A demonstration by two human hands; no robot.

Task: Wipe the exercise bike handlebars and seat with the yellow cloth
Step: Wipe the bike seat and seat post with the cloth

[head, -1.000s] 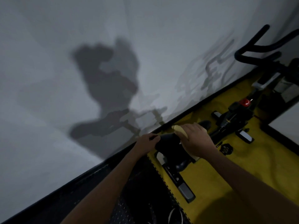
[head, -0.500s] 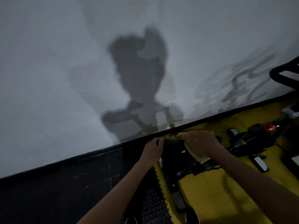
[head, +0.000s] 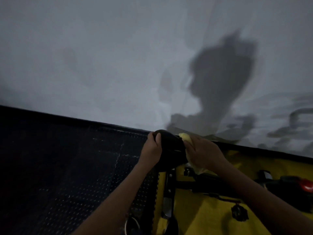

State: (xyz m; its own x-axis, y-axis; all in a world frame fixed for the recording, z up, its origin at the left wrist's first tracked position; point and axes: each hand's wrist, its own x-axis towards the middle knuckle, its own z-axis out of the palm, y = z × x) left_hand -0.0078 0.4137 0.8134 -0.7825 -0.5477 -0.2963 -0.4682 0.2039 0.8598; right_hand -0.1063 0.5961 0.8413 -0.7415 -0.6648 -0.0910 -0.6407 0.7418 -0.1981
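A dark studded floor mat fills the left side, open up to the wall. The left hand grips the rear edge of the black seat, fingers curled over it. The right hand presses the yellow cloth against the seat's right side, fingers curled round the cloth. The yellow mat lies to the right, crossed by the bike frame and its red knob.

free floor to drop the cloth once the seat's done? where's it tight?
Bare room: the dark studded mat, left of the left hand and the seat. A smaller patch of yellow mat lies between the seat post and the right forearm. Crowded: right of the seat, around the bike frame, red knob, and the right hand pressing the yellow cloth.
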